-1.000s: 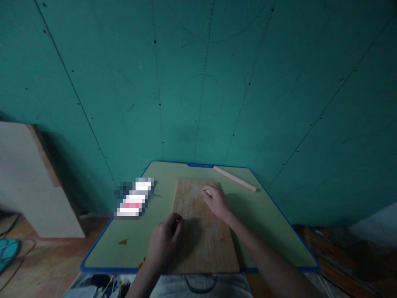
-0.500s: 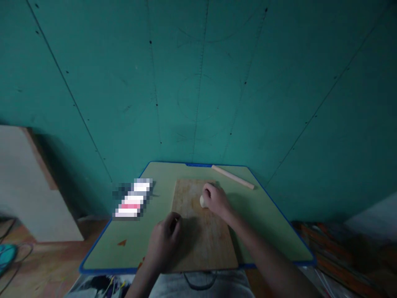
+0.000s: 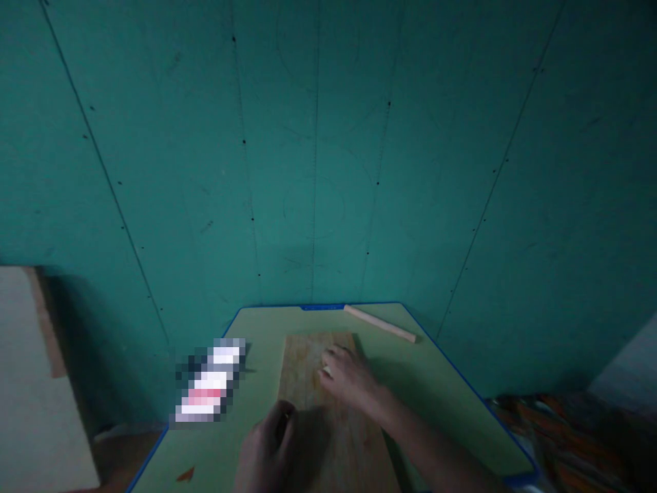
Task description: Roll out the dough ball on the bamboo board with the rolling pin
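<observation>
A wooden cutting board (image 3: 300,356) lies on the light-green table. On its far right part, my right hand (image 3: 353,380) is closed over a small pale lump that looks like dough (image 3: 327,370); only a bit of the lump shows between thumb and fingers. My left hand (image 3: 264,445) rests by the board's left edge, its fingers curled in towards the thumb. What that hand holds, if anything, is hidden. Beyond the board, a thin wooden rolling pin (image 3: 380,324) lies slanted near the table's far right corner.
The table (image 3: 261,323) has a blue rim and stands against a green wall (image 3: 328,171). A pixelated flat item (image 3: 210,383) lies at the table's left edge. An orange-brown scrap (image 3: 185,474) is near the front left. A pale panel (image 3: 41,383) leans at far left.
The view has tilted up, so everything sits lower. My right hand has flattened over the pale lump, covering more of it. My left hand keeps its curled shape.
</observation>
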`<state>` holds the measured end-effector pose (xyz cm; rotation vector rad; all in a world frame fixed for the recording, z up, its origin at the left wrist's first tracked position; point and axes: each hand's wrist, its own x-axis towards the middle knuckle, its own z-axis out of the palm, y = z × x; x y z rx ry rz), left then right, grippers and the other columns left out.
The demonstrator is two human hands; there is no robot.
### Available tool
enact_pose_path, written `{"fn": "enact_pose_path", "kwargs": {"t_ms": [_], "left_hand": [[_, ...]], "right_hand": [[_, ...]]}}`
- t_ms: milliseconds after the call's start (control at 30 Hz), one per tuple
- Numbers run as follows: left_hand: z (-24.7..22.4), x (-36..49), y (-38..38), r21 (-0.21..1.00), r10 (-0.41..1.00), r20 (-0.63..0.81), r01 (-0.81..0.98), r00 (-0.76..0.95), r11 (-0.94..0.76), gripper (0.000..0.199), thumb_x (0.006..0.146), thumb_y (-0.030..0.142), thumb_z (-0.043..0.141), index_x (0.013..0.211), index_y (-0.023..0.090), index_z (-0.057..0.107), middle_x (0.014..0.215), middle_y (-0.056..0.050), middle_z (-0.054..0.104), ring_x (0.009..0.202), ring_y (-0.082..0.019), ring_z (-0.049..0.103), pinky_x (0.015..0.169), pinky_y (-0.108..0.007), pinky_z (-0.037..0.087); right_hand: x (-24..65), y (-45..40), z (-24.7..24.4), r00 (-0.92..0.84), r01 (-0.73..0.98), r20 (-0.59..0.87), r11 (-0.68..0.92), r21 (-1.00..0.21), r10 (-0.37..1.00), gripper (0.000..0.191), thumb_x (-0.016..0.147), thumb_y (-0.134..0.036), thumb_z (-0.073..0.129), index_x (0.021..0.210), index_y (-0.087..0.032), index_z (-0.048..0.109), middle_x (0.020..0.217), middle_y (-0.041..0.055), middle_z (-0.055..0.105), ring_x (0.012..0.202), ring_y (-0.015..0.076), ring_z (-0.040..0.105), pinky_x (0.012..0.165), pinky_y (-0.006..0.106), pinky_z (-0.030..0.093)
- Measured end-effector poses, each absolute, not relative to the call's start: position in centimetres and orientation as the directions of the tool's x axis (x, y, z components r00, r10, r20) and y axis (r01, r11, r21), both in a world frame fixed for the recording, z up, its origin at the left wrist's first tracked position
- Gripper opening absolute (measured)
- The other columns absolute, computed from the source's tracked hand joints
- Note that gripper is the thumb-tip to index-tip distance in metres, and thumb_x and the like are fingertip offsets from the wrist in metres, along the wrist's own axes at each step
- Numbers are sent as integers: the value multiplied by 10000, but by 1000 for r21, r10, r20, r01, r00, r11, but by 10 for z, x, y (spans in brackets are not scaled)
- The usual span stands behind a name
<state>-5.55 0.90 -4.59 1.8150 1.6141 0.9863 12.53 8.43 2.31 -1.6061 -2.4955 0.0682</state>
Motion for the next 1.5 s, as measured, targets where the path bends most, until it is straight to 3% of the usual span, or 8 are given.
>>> {"fn": "enact_pose_path", "kwargs": {"t_ms": [167, 267, 400, 567, 800, 933, 1167, 1500], "left_hand": [[-61, -60, 16, 766, 975, 214, 608, 63, -208, 257, 915, 359, 382, 858, 227, 595, 754, -36, 723, 695, -185, 692, 619, -231, 441], [-65, -61, 18, 789, 977, 196, 579, 81, -206, 251, 916, 364, 402, 869, 229, 609, 769, -37, 736, 707, -185, 700, 615, -220, 444], [-65, -61, 18, 789, 978, 199, 580, 71, -202, 257, 916, 378, 410, 845, 229, 608, 743, -25, 726, 692, -179, 695, 612, -214, 443], [-63, -60, 19, 771, 975, 213, 601, 67, -209, 241, 915, 347, 396, 830, 228, 588, 723, -15, 708, 672, -168, 683, 619, -213, 440], [-56, -56, 15, 768, 980, 191, 615, 47, -179, 258, 920, 339, 382, 813, 221, 585, 717, -17, 697, 667, -161, 663, 619, -214, 429], [-54, -57, 13, 786, 982, 184, 593, 48, -176, 242, 904, 348, 405, 832, 223, 600, 717, -8, 701, 667, -161, 664, 617, -209, 430], [-50, -56, 11, 809, 973, 228, 550, 34, -209, 321, 911, 411, 405, 793, 202, 617, 687, -9, 685, 647, -163, 639, 599, -211, 441], [-34, -53, 7, 827, 982, 188, 542, -20, -148, 331, 850, 457, 416, 765, 212, 623, 687, -28, 697, 667, -201, 671, 602, -243, 462]], "right_hand": [[99, 74, 11, -447, 868, 193, 476, -142, 873, 279, 871, -240, 503, 1098, -150, 637, 1153, 150, 643, 1072, 285, 601, 894, 403, 459], [89, 72, 3, -496, 829, 233, 536, -159, 836, 273, 894, -335, 535, 1064, -162, 662, 1142, 144, 628, 1136, 305, 546, 971, 445, 411], [95, 93, -4, -435, 824, 214, 482, -298, 875, 416, 858, -509, 623, 1153, -217, 660, 1196, 106, 617, 1129, 282, 556, 963, 412, 407], [115, 127, -8, -305, 833, 304, 408, -373, 902, 240, 957, -369, 518, 1056, -235, 690, 1129, 70, 650, 1104, 219, 567, 967, 348, 377], [144, 102, -8, -276, 826, 341, 403, -395, 899, 322, 998, -164, 337, 951, -200, 653, 988, 62, 688, 964, 180, 609, 834, 278, 404], [130, 68, -10, -306, 842, 314, 409, -352, 899, 262, 951, -136, 398, 1067, -203, 623, 1090, 64, 676, 1002, 184, 607, 849, 280, 413], [80, 77, -2, -470, 835, 279, 524, -167, 838, 176, 882, -268, 547, 954, -177, 679, 1021, 88, 687, 1027, 239, 597, 917, 341, 437], [83, 125, 5, -339, 900, 208, 381, -212, 917, 243, 876, -254, 538, 884, -187, 772, 977, 97, 766, 893, 199, 690, 757, 266, 454]]}}
